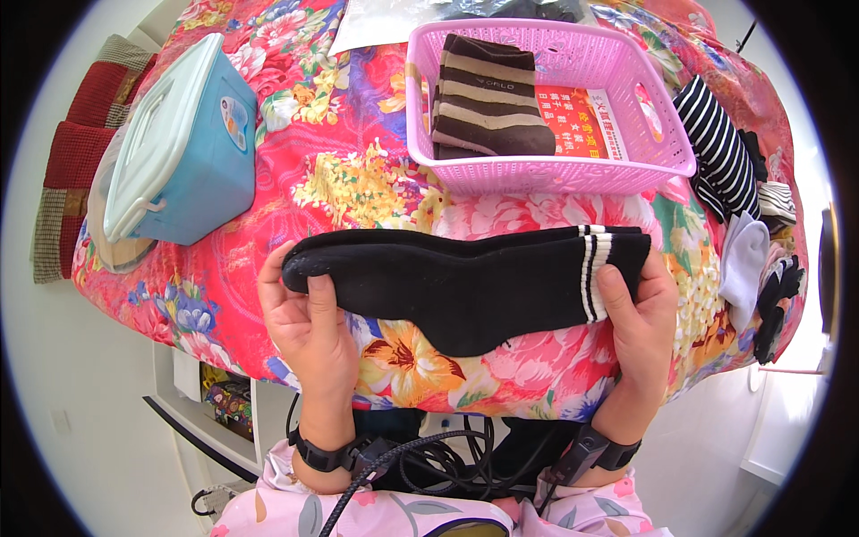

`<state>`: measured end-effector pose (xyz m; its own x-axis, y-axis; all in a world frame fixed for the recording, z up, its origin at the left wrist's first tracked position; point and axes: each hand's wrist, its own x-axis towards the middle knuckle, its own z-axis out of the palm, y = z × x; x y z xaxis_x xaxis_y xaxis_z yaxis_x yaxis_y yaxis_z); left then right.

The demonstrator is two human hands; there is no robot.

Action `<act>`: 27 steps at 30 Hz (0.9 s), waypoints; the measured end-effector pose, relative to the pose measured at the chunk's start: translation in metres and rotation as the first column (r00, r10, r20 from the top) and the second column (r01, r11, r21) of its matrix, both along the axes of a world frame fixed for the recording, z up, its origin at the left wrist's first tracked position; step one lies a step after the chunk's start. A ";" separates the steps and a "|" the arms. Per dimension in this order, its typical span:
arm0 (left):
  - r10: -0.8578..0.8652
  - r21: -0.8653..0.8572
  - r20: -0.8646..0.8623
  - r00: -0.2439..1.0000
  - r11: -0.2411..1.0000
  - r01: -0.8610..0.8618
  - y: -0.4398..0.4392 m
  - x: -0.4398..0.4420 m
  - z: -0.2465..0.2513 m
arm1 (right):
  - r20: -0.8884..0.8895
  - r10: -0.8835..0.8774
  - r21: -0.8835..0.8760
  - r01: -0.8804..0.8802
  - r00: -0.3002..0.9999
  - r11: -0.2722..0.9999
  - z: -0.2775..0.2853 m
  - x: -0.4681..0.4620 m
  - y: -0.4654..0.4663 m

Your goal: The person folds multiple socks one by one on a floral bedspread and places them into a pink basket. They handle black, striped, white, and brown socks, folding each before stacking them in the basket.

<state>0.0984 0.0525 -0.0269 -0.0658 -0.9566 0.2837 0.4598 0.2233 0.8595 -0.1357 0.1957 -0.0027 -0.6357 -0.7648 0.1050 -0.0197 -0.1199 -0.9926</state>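
A pair of black socks (463, 288), one laid over the other, is stretched sideways between my hands above the floral bedspread (268, 322). My left hand (305, 309) pinches the toe ends, thumb on top. At the cuffs, beside the white stripes, my right hand (637, 302) grips with its thumb in front. Just beyond the socks stands a pink plastic basket (537, 176). Brown-and-beige striped socks (493, 97) lie folded in its left part, over a red printed sheet (577, 124) bearing writing.
A blue storage box (201, 161) with a white lid stands at the left. Loose socks, including a striped one (718, 141) and a light grey one (743, 262), lie along the right edge. Black cables (443, 450) hang near my wrists. Clear plastic packaging (382, 23) lies behind the basket.
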 end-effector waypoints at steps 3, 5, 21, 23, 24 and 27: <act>-0.013 -0.018 -0.044 0.999 1.000 0.012 0.001 0.003 0.001 | 0.085 0.030 -0.088 -0.022 0.996 0.996 0.002 0.001 0.003; 0.002 -0.031 -0.047 0.999 1.000 -0.004 0.002 0.004 0.002 | 0.091 0.035 -0.094 -0.027 0.995 0.995 0.003 0.002 0.003; 0.029 -0.024 -0.100 0.995 0.999 -0.032 0.004 0.004 0.002 | 0.111 -0.003 -0.061 0.009 0.994 0.998 0.006 0.003 0.004; 0.045 -0.013 -0.104 0.994 0.999 -0.047 0.005 0.003 0.002 | 0.135 -0.015 -0.046 0.021 0.991 0.999 0.008 0.003 0.003; 0.045 -0.017 -0.104 0.994 0.999 -0.047 0.005 0.003 0.002 | 0.114 -0.035 -0.026 0.038 0.993 0.999 0.009 0.003 0.002; 0.114 -0.041 -0.023 0.993 0.993 -0.115 0.006 0.002 0.002 | 0.148 -0.071 -0.005 0.073 0.986 0.997 0.014 0.006 0.000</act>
